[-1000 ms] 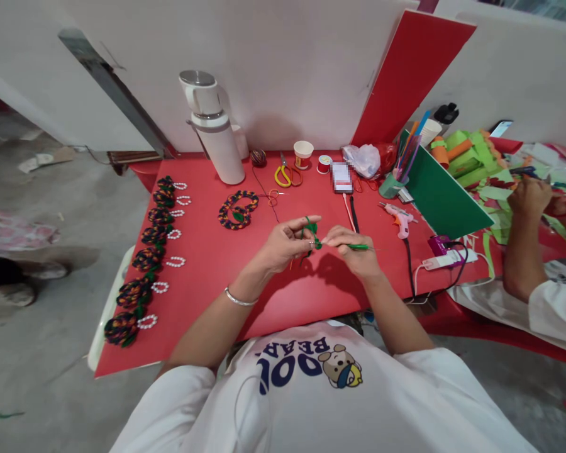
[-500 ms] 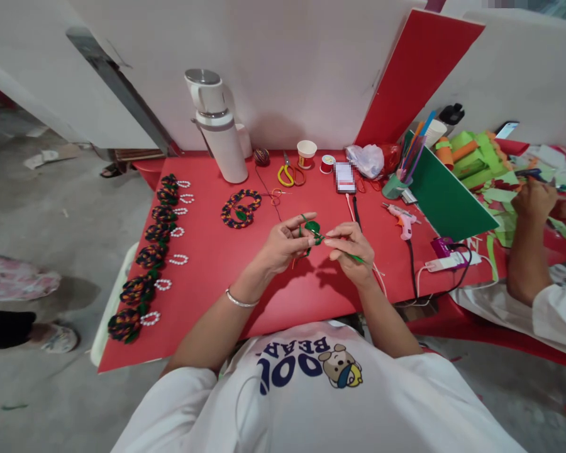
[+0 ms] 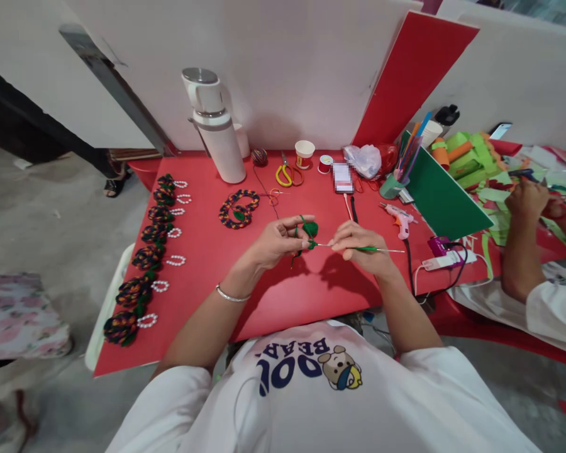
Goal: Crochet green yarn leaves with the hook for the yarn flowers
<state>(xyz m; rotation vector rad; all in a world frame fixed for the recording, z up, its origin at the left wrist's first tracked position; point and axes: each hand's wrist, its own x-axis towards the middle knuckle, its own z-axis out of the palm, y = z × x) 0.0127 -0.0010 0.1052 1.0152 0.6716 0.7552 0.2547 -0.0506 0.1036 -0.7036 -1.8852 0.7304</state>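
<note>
My left hand (image 3: 279, 242) pinches a small green crochet piece (image 3: 312, 244), with green yarn looped over its fingers. Just behind those fingertips sits a ball of green yarn (image 3: 310, 229). A crochet hook (image 3: 370, 249) with a green grip is held in my right hand (image 3: 361, 244), its metal tip at the crochet piece. Farther back and left lies a braided multicolour yarn loop (image 3: 238, 209) with a green leaf shape in it. Down the table's left side runs a row of several braided multicolour yarn pieces (image 3: 147, 258), with white bead loops (image 3: 175, 260) beside them.
On the red table (image 3: 202, 283) stand a white thermos (image 3: 219, 145) and a paper cup (image 3: 304, 154). Scissors (image 3: 287, 176), a phone (image 3: 343, 178) and a pink glue gun (image 3: 400, 220) lie there too. Another person's hands (image 3: 528, 201) work at the right.
My right hand has turned and drawn slightly right, so the crochet hook now lies nearly level with its rear end showing. The left hand keeps its pinch. People at the left have moved.
</note>
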